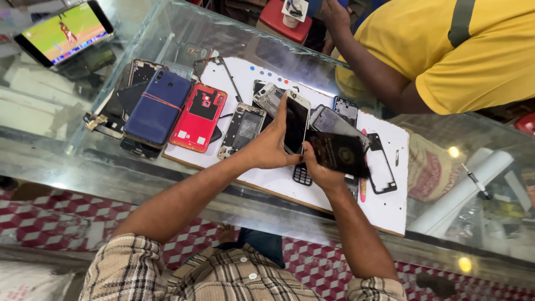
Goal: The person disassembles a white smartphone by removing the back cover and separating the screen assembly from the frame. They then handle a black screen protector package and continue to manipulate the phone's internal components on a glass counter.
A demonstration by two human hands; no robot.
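My left hand [266, 146] grips a white-edged smartphone [297, 120] with a dark screen, holding it upright over a white work board [384, 206]. My right hand [322, 170] holds a thin black back cover [340, 153] just to the right of that phone, tilted toward me. Under my hands, a small keypad part [301, 176] lies on the board.
Several phone bodies lie on the board: a blue one [157, 106], a red one [199, 117], open frames [242, 129], a black frame [383, 167]. A phone showing a sports match [64, 30] stands at far left. A person in a yellow shirt [446, 50] leans over the glass counter [111, 167].
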